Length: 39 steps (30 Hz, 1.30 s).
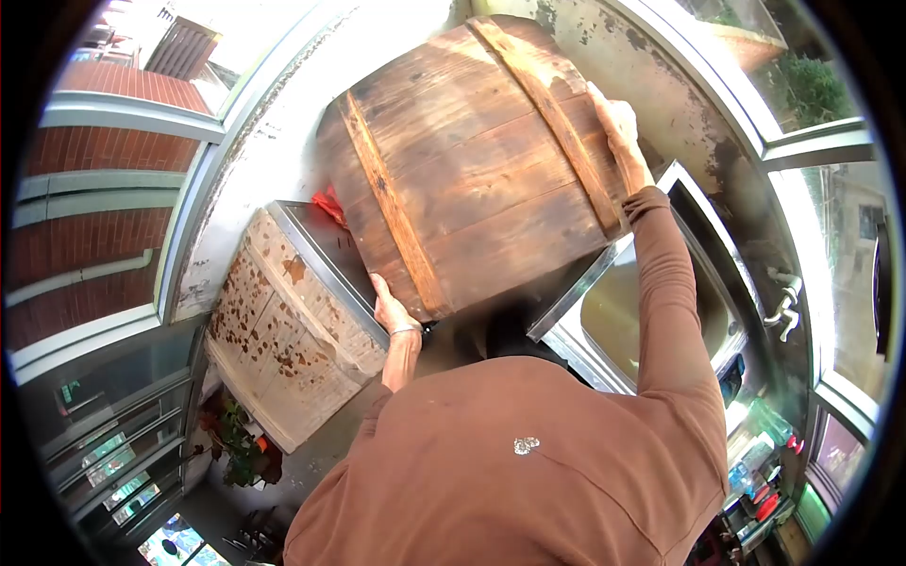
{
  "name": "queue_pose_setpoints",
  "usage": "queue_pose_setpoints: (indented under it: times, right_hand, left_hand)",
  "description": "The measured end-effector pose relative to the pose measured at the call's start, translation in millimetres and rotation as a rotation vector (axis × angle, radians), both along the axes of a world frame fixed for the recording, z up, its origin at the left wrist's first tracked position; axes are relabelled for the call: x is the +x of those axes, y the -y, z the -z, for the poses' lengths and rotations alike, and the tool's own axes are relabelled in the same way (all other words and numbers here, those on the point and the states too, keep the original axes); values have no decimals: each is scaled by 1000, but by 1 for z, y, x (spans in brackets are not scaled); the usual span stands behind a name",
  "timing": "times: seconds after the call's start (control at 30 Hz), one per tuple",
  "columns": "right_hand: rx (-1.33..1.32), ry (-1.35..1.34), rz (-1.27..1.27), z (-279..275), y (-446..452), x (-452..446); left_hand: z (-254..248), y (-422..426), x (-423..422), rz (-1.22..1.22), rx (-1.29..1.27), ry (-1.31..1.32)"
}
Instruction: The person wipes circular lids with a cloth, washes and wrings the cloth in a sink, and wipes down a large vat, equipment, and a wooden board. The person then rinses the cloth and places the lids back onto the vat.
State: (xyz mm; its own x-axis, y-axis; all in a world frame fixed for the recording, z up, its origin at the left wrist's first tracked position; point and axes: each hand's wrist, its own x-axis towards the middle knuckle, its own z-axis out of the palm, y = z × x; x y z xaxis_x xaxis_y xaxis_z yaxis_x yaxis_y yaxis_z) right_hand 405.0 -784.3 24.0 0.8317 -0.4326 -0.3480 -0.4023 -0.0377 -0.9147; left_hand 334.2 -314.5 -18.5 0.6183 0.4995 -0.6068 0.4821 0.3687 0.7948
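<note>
A large brown wooden board (462, 160), made of planks with two lighter battens across it, is tilted in front of me. My left hand (392, 307) grips its lower left edge, and the fingers behind the board are partly hidden. On the opposite side, my right hand (618, 137) holds the right edge near the upper corner. Beneath and to the left is a paler wooden board (288, 330) with dark flaking patches. A bit of red material (329, 206) shows beside the held board's left edge.
To the right is a metal sink (613, 316), with a tap (783, 311) on the wall beyond it. Windows flank both sides. A potted plant (236, 439) stands at lower left; bottles (750, 476) and other small items crowd the lower right.
</note>
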Motion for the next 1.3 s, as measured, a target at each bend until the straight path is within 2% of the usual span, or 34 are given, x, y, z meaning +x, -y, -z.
queue_pose_setpoints:
  times: [0.13,0.3,0.37,0.43,0.53,0.67,0.73,0.77,0.8,0.9,0.97,1.03,1.07,1.13,1.17,1.23,1.3]
  right_hand:
    - [-76,-82,-38,6,6,28]
    - [-289,-124,-39,5,11,76]
    - [-383,-111,-12,22,21,101]
    - [-502,-85,21,75,39,125]
    - [-595,-65,-99,90,42,129]
    - [-904,7,-176,110,43,132]
    - [-1240,46,-278,121,50,139]
    - [-1264,-162,-375,82,37,137]
    - [-1297,-36,-370,85,40,140]
    - [-1308,-65,-489,72,37,141]
    - [-1524,-91,-569,63,16,140]
    - [-1537,18,-532,49,-6,128]
    - [-1444,142,-467,39,-19,114]
    - [-1258,389,-352,15,-51,78]
    - [-1158,505,-300,5,-69,55]
    - [-1087,532,-39,3,-105,-18]
    - [-896,512,133,-10,-148,-112]
  left_hand:
    - [39,11,-18,-77,60,-58]
    - [43,34,-32,-41,59,-73]
    - [47,33,-39,51,80,-123]
    - [49,28,-42,196,98,-248]
    - [55,31,-40,224,158,-254]
    - [50,25,-37,339,186,-321]
    - [44,23,-31,410,204,-365]
    - [41,22,-29,426,213,-374]
    - [40,21,-29,444,221,-383]
    - [36,21,-28,539,216,-378]
    - [30,17,-29,620,194,-377]
    - [52,-7,-30,757,212,-477]
    - [55,-16,-31,789,142,-453]
    - [35,-29,-42,841,7,-392]
    - [27,-40,-54,871,26,-327]
    - [14,-69,-88,935,61,-199]
    - [7,-112,-124,911,1,-109]
